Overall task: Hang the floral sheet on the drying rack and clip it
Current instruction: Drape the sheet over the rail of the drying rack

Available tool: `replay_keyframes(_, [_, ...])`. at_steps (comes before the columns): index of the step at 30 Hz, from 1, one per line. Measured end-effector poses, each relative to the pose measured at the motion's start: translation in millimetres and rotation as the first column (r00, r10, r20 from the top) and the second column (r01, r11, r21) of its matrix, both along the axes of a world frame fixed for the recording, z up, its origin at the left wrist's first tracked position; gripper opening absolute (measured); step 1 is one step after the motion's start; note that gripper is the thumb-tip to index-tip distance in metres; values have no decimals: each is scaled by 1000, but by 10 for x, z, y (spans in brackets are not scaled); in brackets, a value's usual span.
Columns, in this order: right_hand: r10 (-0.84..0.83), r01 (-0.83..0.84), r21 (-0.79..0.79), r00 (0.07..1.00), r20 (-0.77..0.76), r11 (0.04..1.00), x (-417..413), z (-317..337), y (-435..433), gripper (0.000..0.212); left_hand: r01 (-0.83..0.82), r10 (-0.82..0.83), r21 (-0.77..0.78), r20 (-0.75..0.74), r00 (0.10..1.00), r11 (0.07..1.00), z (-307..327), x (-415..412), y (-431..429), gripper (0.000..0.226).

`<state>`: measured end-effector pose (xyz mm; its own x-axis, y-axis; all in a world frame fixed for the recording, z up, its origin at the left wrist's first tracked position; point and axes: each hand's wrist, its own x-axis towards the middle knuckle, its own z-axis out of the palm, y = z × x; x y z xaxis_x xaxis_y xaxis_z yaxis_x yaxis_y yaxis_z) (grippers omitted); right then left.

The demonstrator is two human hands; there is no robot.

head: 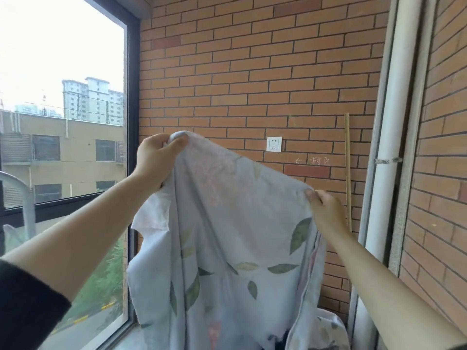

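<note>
Pale blue sheet (227, 236) with green leaves is hanging in the air in front of the brick wall (252, 72); 2 hands are holding it up. The left hand (156, 160) is gripping a bunched top corner, higher, near the window (63, 72). The right hand (326, 210) is pinching the top edge lower, near a thin stick (348, 173).

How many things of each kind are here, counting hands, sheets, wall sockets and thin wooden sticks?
Hands: 2 (left hand, right hand)
Floral sheet: 1
Wall socket: 1
Wooden stick: 1
Total: 5
</note>
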<state>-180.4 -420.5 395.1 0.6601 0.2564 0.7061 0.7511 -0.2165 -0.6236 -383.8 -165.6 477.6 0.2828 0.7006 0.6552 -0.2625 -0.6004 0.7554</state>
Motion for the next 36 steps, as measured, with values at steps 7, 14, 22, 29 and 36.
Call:
replay_keyframes(7, [37,-67,169,984,173,983,-231,744,44,42,-75,77,64,-36,996,995,-109,-79,365,39])
replay_keyframes(14, [-16,-52,173,929,369,984,-565,1481,211,41,10,-9,-19,47,999,1000,36,-165,571,50])
replay_keyframes(22, [-25,-59,142,850,527,988,-875,2039,383,44,-45,44,3,137,990,999,343,-383,709,46])
replay_keyframes(29, [-90,137,-65,875,476,988,-522,1741,543,49,-166,166,66,16,986,984,252,-593,937,44])
replay_keyframes(36, [-29,65,-71,907,420,995,-682,1720,725,53,-441,491,267,-162,856,857,349,-717,877,35])
